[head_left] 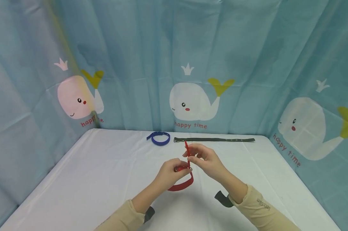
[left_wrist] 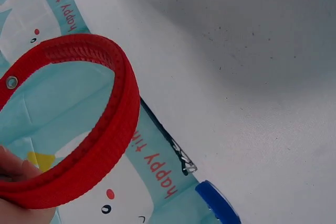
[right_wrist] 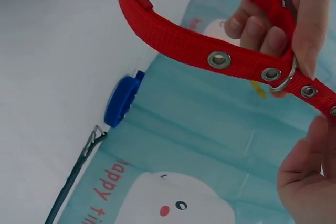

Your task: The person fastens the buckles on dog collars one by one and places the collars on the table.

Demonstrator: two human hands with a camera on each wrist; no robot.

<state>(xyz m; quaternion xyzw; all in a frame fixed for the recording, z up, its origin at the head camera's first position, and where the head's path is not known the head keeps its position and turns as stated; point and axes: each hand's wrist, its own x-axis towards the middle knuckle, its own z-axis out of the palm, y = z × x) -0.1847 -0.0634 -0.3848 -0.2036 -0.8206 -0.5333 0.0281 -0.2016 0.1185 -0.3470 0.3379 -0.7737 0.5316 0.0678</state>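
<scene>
A red pet collar (head_left: pixel 182 186) is bent into a loop above the table between both hands. Metal eyelets line its strap, and the strap passes through a metal ring (right_wrist: pixel 287 78) in the right wrist view. My left hand (head_left: pixel 169 175) pinches the collar beside that ring, thumb on the near side. Holding the strap's free end, which points upward in the head view, is my right hand (head_left: pixel 209 161), with thumb and fingers on either side of it. In the left wrist view the loop (left_wrist: pixel 126 114) fills the left half, and the buckle part is hidden.
At the table's back lies a coiled blue collar (head_left: pixel 161 144). A dark green collar (head_left: pixel 214 139) lies stretched straight to its right, metal fitting at its left end. Behind the white table (head_left: pixel 98 179) hangs a blue curtain (head_left: pixel 127 96) with printed whales.
</scene>
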